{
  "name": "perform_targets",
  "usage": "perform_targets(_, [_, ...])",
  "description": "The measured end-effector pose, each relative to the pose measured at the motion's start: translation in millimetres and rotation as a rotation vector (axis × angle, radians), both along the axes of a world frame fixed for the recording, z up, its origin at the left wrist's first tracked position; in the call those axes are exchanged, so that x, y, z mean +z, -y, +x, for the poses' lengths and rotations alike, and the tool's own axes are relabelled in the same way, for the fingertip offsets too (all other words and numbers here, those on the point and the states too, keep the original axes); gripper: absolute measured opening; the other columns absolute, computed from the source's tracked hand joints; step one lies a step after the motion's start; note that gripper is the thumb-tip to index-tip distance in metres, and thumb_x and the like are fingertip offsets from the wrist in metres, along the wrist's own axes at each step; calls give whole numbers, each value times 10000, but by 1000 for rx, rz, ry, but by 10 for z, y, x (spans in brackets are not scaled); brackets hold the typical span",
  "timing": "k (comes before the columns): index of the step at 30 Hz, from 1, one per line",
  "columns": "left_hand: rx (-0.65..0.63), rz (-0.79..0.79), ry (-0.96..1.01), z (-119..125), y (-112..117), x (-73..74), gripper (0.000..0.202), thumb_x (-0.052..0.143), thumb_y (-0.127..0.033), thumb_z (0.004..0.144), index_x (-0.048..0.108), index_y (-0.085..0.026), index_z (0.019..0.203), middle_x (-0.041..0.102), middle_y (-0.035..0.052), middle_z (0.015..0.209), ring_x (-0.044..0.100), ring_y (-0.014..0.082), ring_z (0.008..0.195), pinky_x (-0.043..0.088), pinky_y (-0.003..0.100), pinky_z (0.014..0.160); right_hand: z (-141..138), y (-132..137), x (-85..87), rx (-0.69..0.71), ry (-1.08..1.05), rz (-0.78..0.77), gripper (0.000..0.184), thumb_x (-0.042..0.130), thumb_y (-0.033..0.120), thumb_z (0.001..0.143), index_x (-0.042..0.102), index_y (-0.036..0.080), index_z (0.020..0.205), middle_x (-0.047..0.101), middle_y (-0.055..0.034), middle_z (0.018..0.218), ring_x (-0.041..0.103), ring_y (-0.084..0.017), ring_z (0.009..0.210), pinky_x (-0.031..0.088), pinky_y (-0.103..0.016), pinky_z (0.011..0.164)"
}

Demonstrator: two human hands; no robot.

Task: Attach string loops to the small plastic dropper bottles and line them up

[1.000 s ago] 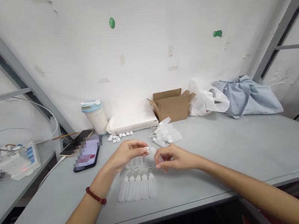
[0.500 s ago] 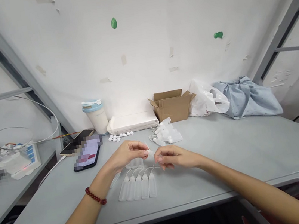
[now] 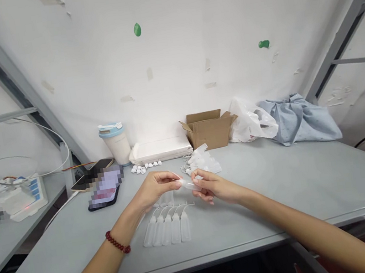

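Note:
A small translucent plastic squeeze bottle (image 3: pixel 190 184) is held above the table between both hands. My left hand (image 3: pixel 157 188) pinches its neck end with thumb and fingertips; the exact tip is hidden by the fingers. My right hand (image 3: pixel 215 186) has its fingers closed around the other end, the bottle's body. Below them lies a row of several similar bottles (image 3: pixel 166 231), each with a thin bent nozzle tube pointing away from me. Behind that row, more bottles (image 3: pixel 165 199) are partly covered by my left hand.
Several small white caps (image 3: pixel 146 167) lie before a stack of white packets (image 3: pixel 162 150). A loose pile of bottles (image 3: pixel 205 163) sits by an open cardboard box (image 3: pixel 209 133). Phones (image 3: pixel 104 192), a lidded cup (image 3: pixel 117 147), a plastic bag (image 3: pixel 249 121) and a blue cloth bundle (image 3: pixel 299 120) stand around.
My right hand has moved slightly right and turned, so more of the bottle's body shows between the hands. My left hand keeps its pinch. The view has shifted a little.

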State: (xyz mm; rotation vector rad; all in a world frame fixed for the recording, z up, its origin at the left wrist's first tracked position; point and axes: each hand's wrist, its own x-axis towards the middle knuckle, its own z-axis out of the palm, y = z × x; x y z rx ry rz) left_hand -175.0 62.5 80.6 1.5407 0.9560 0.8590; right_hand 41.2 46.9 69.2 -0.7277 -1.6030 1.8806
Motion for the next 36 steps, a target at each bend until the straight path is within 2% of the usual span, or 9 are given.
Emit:
perform_targets(6, [-14,87,53,9,1,-4,193,755,-288,646,706,-182,800,675,45,962,579,211,950,446,317,850,-24,-6,11,-16,-79,-227,298,542,445,831,346,221,815,462,72,600,244,-21,378,268,-172,405])
perform_targets(9, [1,74,8,23,16,12,226,747,-313,654,711,-185,837,682,53,965,579,220,957,441,324,863,-35,5,22,-18,-82,-234,306,551,443,827,343,220,804,460,73,592,245,-22,377,272,-170,403])
perform_targets(12, [8,28,-23,45,24,12,239,725,-346,678,712,-186,856,695,45,879,597,200,875,451,319,835,-37,11,29,-12,-67,-226,310,552,449,826,341,222,813,459,72,593,262,-24,379,284,-174,412])
perform_targets(15, [8,-23,-34,59,26,4,257,698,-384,700,706,-171,844,679,30,746,599,171,748,476,305,757,-31,6,21,-8,-66,-216,316,552,460,823,344,223,814,444,77,589,256,-22,378,283,-172,412])
perform_targets(18, [-50,-51,-72,61,52,38,267,660,-412,725,686,-149,758,653,29,686,591,156,659,484,288,670,-18,-4,-1,9,-71,-219,314,550,464,823,346,224,815,411,85,578,231,-20,375,268,-164,397])
perform_targets(25, [-75,47,-167,76,157,180,249,645,-375,736,668,-158,856,647,17,687,602,162,669,468,291,704,-2,-36,-38,32,-77,-245,308,535,464,832,337,230,808,375,98,547,195,-21,359,250,-154,362])
perform_targets(29, [-62,68,-204,99,136,131,275,616,-407,751,656,-148,834,644,29,676,604,167,653,478,287,671,-24,-25,-7,-15,-29,-189,355,543,520,808,338,232,840,424,91,553,289,-33,368,312,-170,387])
perform_targets(33, [-33,36,-189,129,97,61,295,599,-427,760,643,-135,767,631,29,640,601,156,607,490,276,629,-48,3,19,-67,22,21,389,603,494,770,364,228,922,440,89,598,334,-44,413,338,-180,399])
perform_targets(36, [-27,24,-140,143,87,35,294,609,-424,759,651,-134,756,621,24,621,594,151,603,492,268,616,-62,21,6,-118,93,185,378,581,484,786,359,220,942,428,95,579,349,-58,434,332,-182,399])
